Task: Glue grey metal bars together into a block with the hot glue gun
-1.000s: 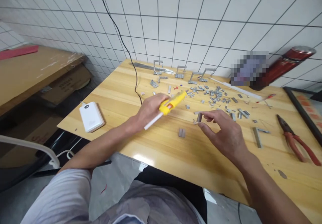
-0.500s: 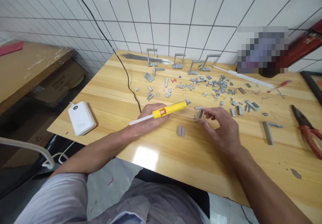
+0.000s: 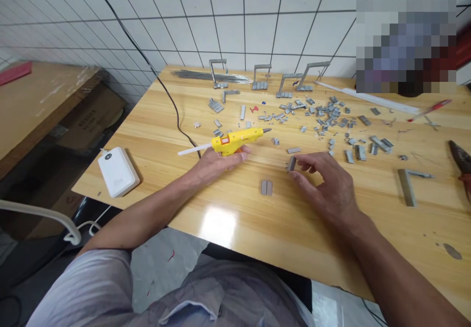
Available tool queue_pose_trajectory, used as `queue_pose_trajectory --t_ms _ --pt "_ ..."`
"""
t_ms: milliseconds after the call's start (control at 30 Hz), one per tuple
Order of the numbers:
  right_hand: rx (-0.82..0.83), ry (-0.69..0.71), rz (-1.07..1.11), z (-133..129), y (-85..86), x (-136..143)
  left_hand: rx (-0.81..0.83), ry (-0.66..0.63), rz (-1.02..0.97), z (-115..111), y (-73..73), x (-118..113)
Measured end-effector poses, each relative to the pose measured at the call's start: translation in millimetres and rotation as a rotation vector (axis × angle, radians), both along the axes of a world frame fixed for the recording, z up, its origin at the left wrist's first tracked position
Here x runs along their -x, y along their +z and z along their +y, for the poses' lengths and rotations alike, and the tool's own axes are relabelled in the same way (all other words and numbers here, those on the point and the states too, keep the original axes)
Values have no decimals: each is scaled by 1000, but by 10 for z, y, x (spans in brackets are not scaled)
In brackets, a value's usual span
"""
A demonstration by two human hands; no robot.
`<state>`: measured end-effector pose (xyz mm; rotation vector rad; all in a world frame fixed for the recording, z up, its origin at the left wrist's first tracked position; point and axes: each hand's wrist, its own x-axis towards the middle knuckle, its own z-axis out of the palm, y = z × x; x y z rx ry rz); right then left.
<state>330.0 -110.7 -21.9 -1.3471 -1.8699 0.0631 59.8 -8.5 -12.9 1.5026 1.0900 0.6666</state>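
My left hand (image 3: pixel 217 166) is wrapped round the handle of a yellow hot glue gun (image 3: pixel 239 139). A white glue stick (image 3: pixel 194 149) juts from the gun's back end, and the nozzle points right, above the table. Between thumb and fingertips, my right hand (image 3: pixel 327 182) pinches a small grey rectangular piece (image 3: pixel 292 163), held on edge. Just beyond it lies a flat grey strip (image 3: pixel 294 150). Two grey pieces (image 3: pixel 267 188) rest side by side on the wood, left of my right hand. A small crumpled silvery bit (image 3: pixel 275 141) sits near the nozzle.
Many loose grey pieces (image 3: pixel 331 113) spread across the wooden table (image 3: pixel 165 170). Several grey frames (image 3: pixel 260 77) stand by the tiled wall. A white power bank (image 3: pixel 118 172) is at left, a black cable (image 3: pixel 172 104) behind the gun. An L-shaped piece (image 3: pixel 407 187) and pliers (image 3: pixel 462 163) lie at right.
The glue gun has been lifted and turned more upright, its nozzle swinging up and slightly away from my right hand. My right hand keeps its pinch on the grey piece. The view has shifted slightly.
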Motion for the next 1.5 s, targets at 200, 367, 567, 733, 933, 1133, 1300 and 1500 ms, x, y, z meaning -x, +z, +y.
queue_pose_trajectory --t_ms 200,367,567,733,933,1133,1300,1500 --pt "42 30 -23 4 -21 -11 135 -7 -191 20 56 -32" --pt "71 137 -226 -11 -118 9 208 -45 -251 18 59 4" --pt "111 144 -181 -47 -75 87 255 -107 -358 24 70 8" --pt "323 109 158 6 197 280 345 -183 -447 8 119 -6" --pt "339 152 218 231 350 668 353 -240 -429 -3 132 8" --pt "33 -21 -208 378 259 811 277 -168 -351 17 128 14" --pt "-31 -61 -247 291 255 735 196 -55 -355 44 120 30" --pt "143 66 81 233 381 844 192 -36 -400 -3 111 -22"
